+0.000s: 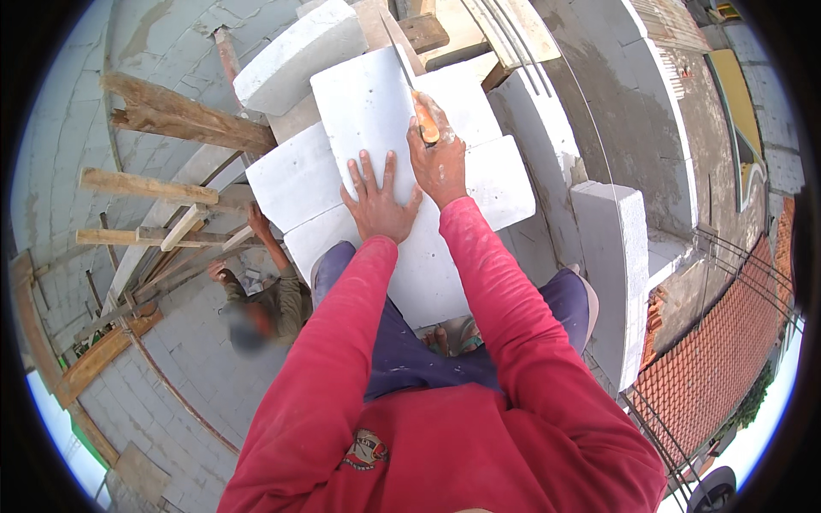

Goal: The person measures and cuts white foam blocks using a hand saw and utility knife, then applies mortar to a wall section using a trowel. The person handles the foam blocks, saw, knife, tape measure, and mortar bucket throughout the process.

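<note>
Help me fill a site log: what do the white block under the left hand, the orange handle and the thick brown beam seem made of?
White block: probably lightweight concrete, matt, with small pits on its face.
Orange handle in the right hand: perhaps plastic or painted wood, going by its bright colour.
Beam: likely bare, rough wood, given its brown colour and ragged edge.

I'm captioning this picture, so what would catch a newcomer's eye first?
Probably the bright red sleeves, reaching up from the lower edge. At upper centre, the right grip holds an orange-handled saw along a white block's right side, while the left grip lies flat on it. Left of centre, another person appears beside wooden beams.
</note>
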Available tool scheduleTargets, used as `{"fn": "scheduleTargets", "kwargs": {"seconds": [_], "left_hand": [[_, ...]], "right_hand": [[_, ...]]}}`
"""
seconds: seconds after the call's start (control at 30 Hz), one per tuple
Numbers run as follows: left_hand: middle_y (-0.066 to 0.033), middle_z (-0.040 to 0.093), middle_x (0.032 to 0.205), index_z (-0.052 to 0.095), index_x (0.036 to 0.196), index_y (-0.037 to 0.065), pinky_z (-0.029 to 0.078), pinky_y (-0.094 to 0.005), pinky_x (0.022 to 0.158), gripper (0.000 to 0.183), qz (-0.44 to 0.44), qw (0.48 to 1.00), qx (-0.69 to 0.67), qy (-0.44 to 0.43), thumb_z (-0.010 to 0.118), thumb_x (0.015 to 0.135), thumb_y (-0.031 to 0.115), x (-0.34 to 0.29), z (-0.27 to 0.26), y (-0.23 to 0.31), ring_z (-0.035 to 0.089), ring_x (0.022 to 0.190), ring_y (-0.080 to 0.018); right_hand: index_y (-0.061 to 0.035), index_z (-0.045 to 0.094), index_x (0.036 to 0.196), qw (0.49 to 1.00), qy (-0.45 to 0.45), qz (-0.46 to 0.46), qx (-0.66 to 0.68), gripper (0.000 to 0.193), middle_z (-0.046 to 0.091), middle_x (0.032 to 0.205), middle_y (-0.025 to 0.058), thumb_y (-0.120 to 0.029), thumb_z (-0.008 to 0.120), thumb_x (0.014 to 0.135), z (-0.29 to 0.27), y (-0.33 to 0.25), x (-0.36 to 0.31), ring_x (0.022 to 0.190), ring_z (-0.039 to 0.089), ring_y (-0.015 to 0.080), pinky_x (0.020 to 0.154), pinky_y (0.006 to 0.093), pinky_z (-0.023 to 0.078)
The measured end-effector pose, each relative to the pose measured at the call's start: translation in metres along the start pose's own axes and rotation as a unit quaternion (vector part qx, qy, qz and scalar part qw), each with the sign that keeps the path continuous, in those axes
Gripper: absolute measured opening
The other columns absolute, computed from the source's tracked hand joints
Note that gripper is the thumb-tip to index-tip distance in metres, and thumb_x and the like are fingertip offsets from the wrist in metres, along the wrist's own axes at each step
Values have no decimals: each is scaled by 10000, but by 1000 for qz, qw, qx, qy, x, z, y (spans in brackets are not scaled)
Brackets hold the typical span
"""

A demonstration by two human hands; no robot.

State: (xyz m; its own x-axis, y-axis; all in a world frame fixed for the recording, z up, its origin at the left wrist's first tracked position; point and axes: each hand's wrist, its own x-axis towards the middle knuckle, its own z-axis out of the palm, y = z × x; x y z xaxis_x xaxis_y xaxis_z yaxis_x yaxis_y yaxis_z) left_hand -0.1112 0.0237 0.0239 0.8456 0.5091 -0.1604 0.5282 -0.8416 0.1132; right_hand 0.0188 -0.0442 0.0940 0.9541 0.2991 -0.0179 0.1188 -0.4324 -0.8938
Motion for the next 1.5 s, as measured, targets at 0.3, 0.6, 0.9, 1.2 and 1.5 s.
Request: {"fn": "scheduleTargets", "kwargs": {"seconds": [0.3,0.6,0.9,1.2,1.5], "left_hand": [[-150,135,1767,368,1653,304,116,-678,1250,816,5,1000,-15,12,590,954,663,5,-2,0,53,1637,-363],[-143,130,1769,360,1656,311,111,-675,1252,822,5,1000,-13,-5,604,948,649,5,-5,3,48,1639,-357],[-141,140,1768,361,1654,316,116,-677,1250,822,8,1000,-23,1,602,947,658,6,-1,3,57,1638,-358],[-156,143,1764,368,1653,304,142,-667,1244,838,13,1000,-18,16,633,933,641,5,0,2,78,1634,-366],[-145,120,1770,354,1659,311,106,-673,1251,831,7,1000,-19,-5,594,951,676,3,-1,1,39,1640,-353]], "right_hand": [[-98,534,1482,999,-22,22,-13,463,686,1385,145,-146,617,1029,-3,-4,13,1184,712,355,990,444,571],[-118,540,1468,1000,9,6,27,439,702,1335,153,-193,603,1040,3,6,0,1126,718,367,906,469,578],[-81,573,1449,1000,2,11,-3,426,676,1385,165,-190,595,1037,4,6,16,1191,703,341,977,438,570],[-87,565,1451,1000,11,10,26,426,692,1355,165,-157,616,1034,-3,9,-3,1117,727,367,932,433,581],[-66,545,1466,996,-45,73,10,441,645,1448,158,-115,604,1031,-7,-6,6,1308,652,324,1067,431,549]]}}
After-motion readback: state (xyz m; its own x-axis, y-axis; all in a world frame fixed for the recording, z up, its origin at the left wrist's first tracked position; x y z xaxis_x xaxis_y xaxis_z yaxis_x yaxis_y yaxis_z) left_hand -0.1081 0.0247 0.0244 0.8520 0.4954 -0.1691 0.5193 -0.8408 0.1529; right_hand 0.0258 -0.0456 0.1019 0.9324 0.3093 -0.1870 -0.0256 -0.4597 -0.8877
